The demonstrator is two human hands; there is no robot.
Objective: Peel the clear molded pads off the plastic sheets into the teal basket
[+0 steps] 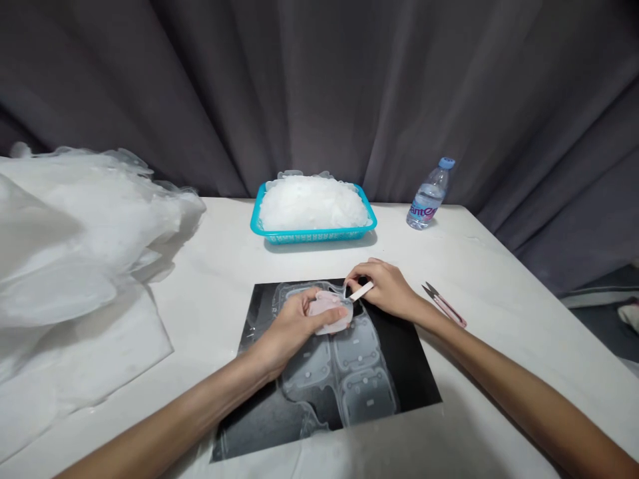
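Note:
My left hand (pixel 294 324) is closed on a translucent, rounded piece of soft moulded sheet (pixel 329 315), thumb on top and fingers beneath. In my right hand (pixel 388 287) is a slim white stick-like tool (pixel 363 291); its tip meets the piece's upper right edge. A clear, thin strip of the sheet rises to my right fingertips, but I cannot tell whether they pinch it. Below both hands, a translucent moulded sheet (pixel 368 392) with several rounded-square shapes lies on a black mat (pixel 412 379).
Behind the mat stands a blue basket (pixel 319 235) heaped with translucent white pieces (pixel 312 203). A large pile of translucent sheets (pixel 84 233) covers the left side. Thread snips (pixel 444 306) lie to the right, and a water bottle (pixel 430 196) stands farther back on the white table (pixel 504 319).

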